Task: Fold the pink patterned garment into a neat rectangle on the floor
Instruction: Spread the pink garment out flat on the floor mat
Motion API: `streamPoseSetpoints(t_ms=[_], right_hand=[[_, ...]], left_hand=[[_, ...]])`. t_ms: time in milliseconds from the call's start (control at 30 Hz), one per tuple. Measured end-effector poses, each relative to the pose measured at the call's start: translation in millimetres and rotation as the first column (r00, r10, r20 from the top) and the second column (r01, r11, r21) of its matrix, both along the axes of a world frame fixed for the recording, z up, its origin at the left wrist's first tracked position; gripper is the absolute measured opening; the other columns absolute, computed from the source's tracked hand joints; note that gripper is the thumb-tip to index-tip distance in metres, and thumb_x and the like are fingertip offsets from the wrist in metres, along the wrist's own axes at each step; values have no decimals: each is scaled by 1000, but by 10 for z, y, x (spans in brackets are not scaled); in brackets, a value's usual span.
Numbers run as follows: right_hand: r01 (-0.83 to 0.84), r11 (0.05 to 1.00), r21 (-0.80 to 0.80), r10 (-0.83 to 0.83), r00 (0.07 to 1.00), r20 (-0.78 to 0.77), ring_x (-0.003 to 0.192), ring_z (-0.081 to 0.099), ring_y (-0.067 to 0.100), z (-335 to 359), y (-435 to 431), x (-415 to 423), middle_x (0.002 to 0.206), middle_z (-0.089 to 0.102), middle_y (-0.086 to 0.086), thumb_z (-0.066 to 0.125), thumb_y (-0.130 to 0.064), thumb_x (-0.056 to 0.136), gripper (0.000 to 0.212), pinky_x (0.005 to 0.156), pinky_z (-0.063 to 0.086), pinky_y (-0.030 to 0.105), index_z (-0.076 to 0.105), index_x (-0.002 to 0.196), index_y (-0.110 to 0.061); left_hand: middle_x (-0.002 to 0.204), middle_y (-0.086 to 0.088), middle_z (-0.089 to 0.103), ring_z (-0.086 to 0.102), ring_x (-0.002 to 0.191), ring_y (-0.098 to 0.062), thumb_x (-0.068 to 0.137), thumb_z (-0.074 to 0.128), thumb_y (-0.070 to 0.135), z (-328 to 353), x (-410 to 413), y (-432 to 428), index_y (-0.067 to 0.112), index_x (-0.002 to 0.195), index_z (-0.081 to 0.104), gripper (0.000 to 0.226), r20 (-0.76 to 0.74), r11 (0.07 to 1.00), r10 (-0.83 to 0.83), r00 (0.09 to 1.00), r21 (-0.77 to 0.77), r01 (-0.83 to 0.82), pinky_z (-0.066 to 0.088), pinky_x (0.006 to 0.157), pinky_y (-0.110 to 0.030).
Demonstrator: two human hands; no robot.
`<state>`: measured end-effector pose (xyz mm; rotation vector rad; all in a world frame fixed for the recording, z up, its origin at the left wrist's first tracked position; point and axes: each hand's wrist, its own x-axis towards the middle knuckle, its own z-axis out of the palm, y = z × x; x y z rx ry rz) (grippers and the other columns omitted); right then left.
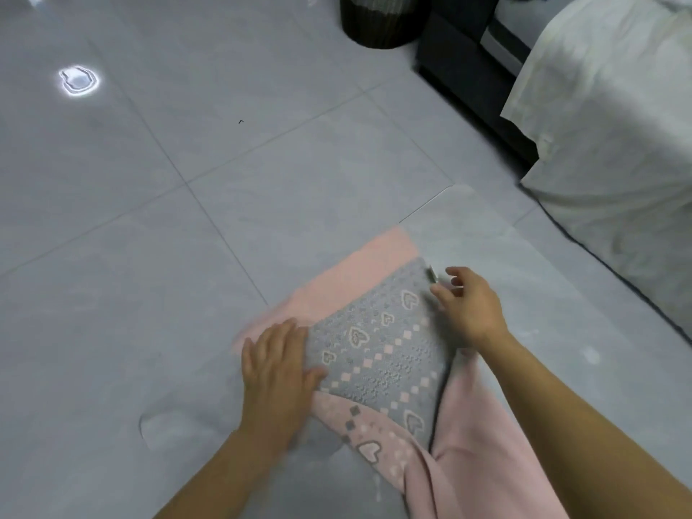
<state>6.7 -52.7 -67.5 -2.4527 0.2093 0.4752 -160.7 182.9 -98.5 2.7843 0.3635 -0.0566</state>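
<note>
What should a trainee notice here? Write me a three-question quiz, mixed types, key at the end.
1. True or false: the left hand lies flat on the pink garment.
2. Which motif marks the grey panel? A stars, B hearts, C stripes.
3. Which hand is nearer the bed?
Key: 1 true; 2 B; 3 the right hand.
</note>
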Motion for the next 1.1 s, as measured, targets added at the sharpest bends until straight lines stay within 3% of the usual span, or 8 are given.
streamPoseSetpoints(t_ms=[167, 300, 400, 500, 633, 733, 900, 1100], right_hand=[[-58, 977, -206, 46, 997, -63, 103, 59, 25, -84, -442, -539, 117, 60, 7, 53, -66, 75, 69, 90, 47, 45, 48, 125, -18], [-34, 946, -324, 12, 998, -69, 109, 55, 28, -99, -633, -770, 112, 60, 4, 53, -73, 69, 76, 95, 41, 46, 49, 120, -17], [-106, 956, -275, 59, 983, -175, 81, 58, 25, -160, -676, -883, 76, 60, -5, 57, -70, 69, 51, 80, 45, 40, 54, 81, -20], [-164, 966, -200, 150, 985, -84, 63, 52, 30, -178, -748, -961, 60, 49, 1, 57, -55, 79, 49, 56, 35, 34, 41, 59, -14], [-4, 984, -177, 15, 998, 66, 76, 53, 34, -120, -986, -948, 71, 57, 9, 50, -43, 89, 35, 62, 40, 38, 46, 83, -9], [71, 982, -174, -59, 996, 73, 78, 55, 36, -116, -1129, -943, 67, 53, 5, 53, -46, 86, 38, 63, 40, 39, 47, 83, -8], [19, 988, -151, -24, 999, -27, 90, 57, 32, -158, -1210, -1096, 89, 58, 4, 59, -57, 76, 48, 72, 43, 37, 51, 96, -14], [158, 913, -376, -123, 986, 117, 103, 58, 26, -199, -1578, -1624, 105, 62, 5, 51, -65, 76, 58, 101, 29, 47, 54, 110, -18]], left_hand=[[118, 13, 63, 59, 111, -9, 59, 51, 66, -22, -368, -637, 27, 119, 50, 71, -70, 910, -413, 908, -76, 408, 26, 102, -45], [102, 16, 66, 63, 98, -9, 56, 63, 66, -40, -408, -773, 28, 118, 50, 73, -66, 915, -403, 913, -50, 401, 40, 103, -44], [81, 15, 61, 61, 81, -11, 65, 65, 55, -22, -430, -782, 33, 99, 57, 41, -8, 909, -409, 912, -85, 407, 33, 98, -36], [74, 13, 58, 59, 74, -13, 76, 53, 42, -35, -626, -662, 32, 76, 60, 12, -5, 916, -394, 919, -86, 392, 31, 93, -33], [77, 12, 62, 61, 78, -16, 70, 52, 32, -59, -1070, -464, 32, 74, 66, 14, -26, 952, -300, 954, -67, 297, 32, 94, -33], [102, 3, 67, 52, 99, -18, 70, 53, 42, -52, -1338, -469, 33, 87, 68, 24, -86, 968, -242, 966, -87, 235, 32, 91, -33], [129, -7, 56, 42, 120, -26, 44, 54, 83, 9, -1544, -841, 30, 115, 56, 89, -254, 972, -192, 948, -183, 148, 18, 103, -30], [131, 2, 57, 48, 121, -22, 87, 31, 57, 220, -385, -1652, 31, 124, 47, 48, 55, 939, -319, 946, -116, 323, 35, 102, -38]])
